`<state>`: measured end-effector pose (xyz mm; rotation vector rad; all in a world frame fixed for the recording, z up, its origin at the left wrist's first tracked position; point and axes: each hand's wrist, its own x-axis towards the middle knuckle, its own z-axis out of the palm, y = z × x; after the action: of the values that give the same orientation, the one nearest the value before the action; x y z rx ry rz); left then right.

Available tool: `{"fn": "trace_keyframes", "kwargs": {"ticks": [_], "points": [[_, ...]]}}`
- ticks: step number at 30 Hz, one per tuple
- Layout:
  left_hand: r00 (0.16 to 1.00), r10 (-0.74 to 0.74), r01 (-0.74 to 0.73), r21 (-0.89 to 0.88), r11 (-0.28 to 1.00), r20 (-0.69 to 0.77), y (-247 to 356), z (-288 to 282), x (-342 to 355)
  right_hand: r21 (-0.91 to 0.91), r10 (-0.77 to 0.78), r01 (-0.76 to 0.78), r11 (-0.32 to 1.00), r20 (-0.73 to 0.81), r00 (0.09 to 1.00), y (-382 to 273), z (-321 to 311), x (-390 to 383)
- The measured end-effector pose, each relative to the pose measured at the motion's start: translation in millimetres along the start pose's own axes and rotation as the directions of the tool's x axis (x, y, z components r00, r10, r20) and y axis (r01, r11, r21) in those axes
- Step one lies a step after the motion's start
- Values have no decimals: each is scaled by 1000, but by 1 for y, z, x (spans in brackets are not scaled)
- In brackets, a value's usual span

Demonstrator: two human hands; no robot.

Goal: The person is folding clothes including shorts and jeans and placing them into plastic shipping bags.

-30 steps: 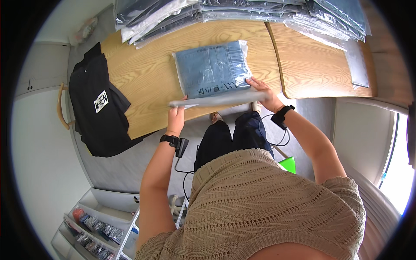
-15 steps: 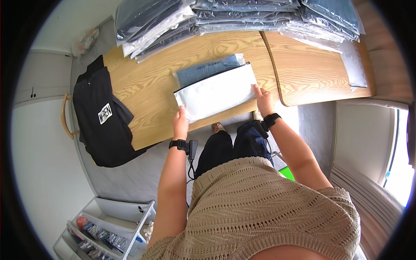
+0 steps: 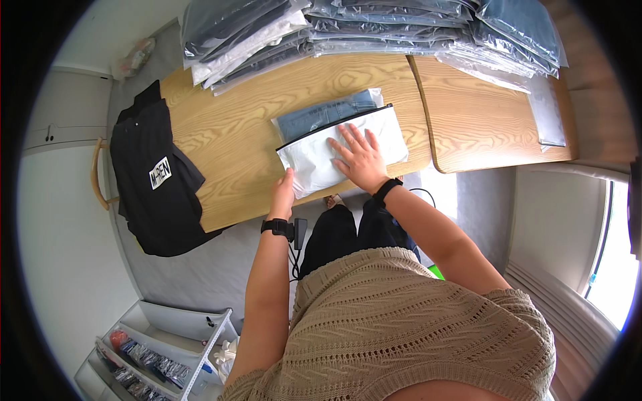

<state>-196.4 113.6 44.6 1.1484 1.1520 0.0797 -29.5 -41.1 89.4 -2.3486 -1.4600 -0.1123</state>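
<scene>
A white zip bag [image 3: 311, 164] with a dark zip strip along its far edge lies at the table's near edge. My left hand [image 3: 283, 194] pinches its near left corner, thumb on top and the other fingers hidden beneath. Flat on the bag's right half rests my right hand [image 3: 361, 160], fingers spread. Just beyond the zip strip, partly covered by the white bag, is folded blue denim clothing [image 3: 324, 115] in a clear plastic sleeve. Both wrists wear black straps.
Stacks of bagged folded clothes [image 3: 388, 30] line the far side of the wooden table [image 3: 227, 140]. A black garment [image 3: 150, 200] hangs over its left end. At right lies a clear plastic sleeve [image 3: 547, 117]. A divided bin [image 3: 150, 347] stands at lower left.
My right hand has left the bag's right edge and moved left onto its top, fingers now spread. The bag has come down onto the table edge. My left hand keeps its corner.
</scene>
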Motion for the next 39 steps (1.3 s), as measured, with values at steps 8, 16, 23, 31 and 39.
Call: {"fn": "trace_keyframes", "kwargs": {"ticks": [8, 16, 23, 31, 39], "points": [[447, 856, -761, 612, 212, 259, 65, 58, -45, -43, 74, -74, 996, 1, 997, 13, 0, 23], [571, 693, -573, 818, -47, 440, 44, 85, -8, -28, -145, 161, 986, 308, 940, 47, -21, 15], [602, 654, -594, 804, -15, 457, 50, 85, 11, 20, -199, 199, 980, 201, 959, 58, -9, 32], [633, 605, -607, 795, -1, 484, 50, 89, 27, 25, -156, 156, 988, 282, 946, 67, 1, 35], [619, 632, -592, 806, -16, 467, 44, 87, 17, 9, -158, 162, 987, 288, 945, 61, 0, 25]]}}
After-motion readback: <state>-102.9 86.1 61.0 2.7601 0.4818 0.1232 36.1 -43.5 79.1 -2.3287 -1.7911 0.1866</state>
